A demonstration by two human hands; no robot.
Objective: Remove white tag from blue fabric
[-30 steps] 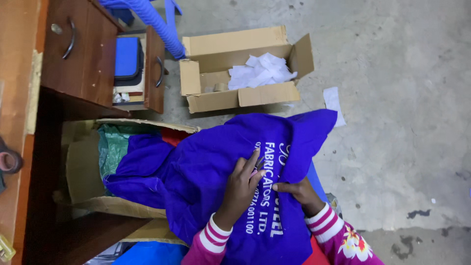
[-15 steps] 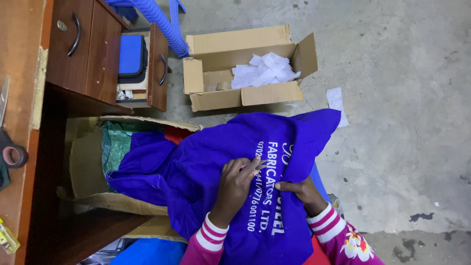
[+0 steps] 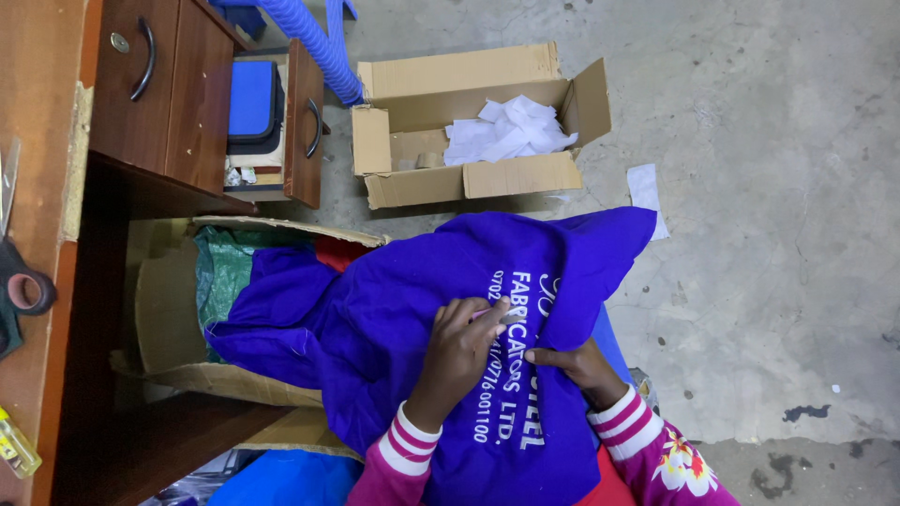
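Blue garment [image 3: 394, 328]: it lies over the person's lap, and its long axis runs from the lap toward the open box under the table.
Left hand [image 3: 464, 342]: it rests on top, fingers pinched narrow on something small (I cannot tell what).
Right hand [image 3: 577, 365]: it is just beside the left one, pressing the cloth flat.

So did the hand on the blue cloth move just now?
Barely. The left hand stays on the blue cloth, fingertips by the white lettering as before, with no clear shift toward the cardboard box.
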